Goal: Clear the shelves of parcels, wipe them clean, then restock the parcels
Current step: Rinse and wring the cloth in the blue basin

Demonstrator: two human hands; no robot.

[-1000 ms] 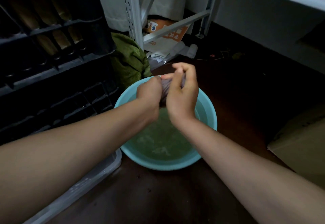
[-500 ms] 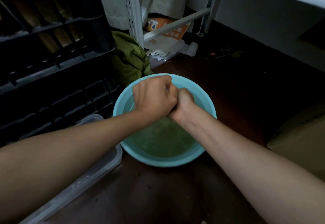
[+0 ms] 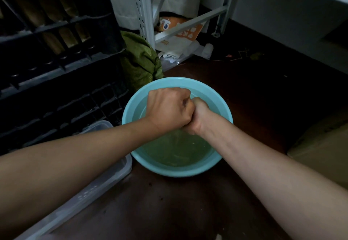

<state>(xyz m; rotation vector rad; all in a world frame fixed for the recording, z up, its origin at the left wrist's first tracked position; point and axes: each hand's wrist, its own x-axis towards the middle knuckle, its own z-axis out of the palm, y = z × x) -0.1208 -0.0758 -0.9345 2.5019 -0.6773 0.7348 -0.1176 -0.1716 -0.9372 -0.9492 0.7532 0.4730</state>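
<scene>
Clearly both fists, left hand [image 3: 168,108] and right hand [image 3: 195,116], clench together over the basin [image 3: 224,107]; whatever they squeeze is hidden, and runoff could splash the floor [image 3: 169,211] at 6 o'clock.

No legible text on orange bag [image 3: 190,32]

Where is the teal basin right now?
In the head view the teal basin sits centre frame on the dark floor, right of the clear plastic container, under the left hand and right hand.
</scene>
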